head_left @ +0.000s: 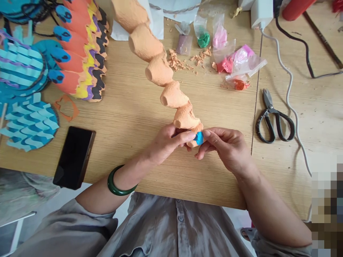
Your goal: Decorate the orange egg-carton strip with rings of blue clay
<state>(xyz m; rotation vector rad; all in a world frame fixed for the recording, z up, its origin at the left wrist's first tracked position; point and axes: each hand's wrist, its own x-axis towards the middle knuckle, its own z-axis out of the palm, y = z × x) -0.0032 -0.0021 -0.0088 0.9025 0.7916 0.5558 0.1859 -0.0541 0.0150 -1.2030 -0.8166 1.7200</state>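
From my end of the feed, the left hand [164,143] is pinching the near end of a peach-orange ridged strip [159,70], its thumb lying at the edge of a bright blue patch [199,138]. The right hand [232,150] comes in from the other side, thumb and forefinger pinched on the patch's right edge; its lower fingers are curled loosely beneath. The fingertips crowd together there, so I can't be sure how much of the strip's end the right hand also grips.

The strip runs away from both hands, up and to the left, in a line of rounded lumps. A dark green bangle [113,187] circles the left forearm. Left of that hand I have a black phone [74,157] lying flat, and beyond it a blue disc layered with pale wavy strips [32,121] and a row of ridges in orange-red, yellow, purple and black [77,53]. Black-handled scissors [270,108] lie right of the right hand, blades pointing away. Ahead of the hands are orange crumbs [175,61] and a small bag of green material [203,39].
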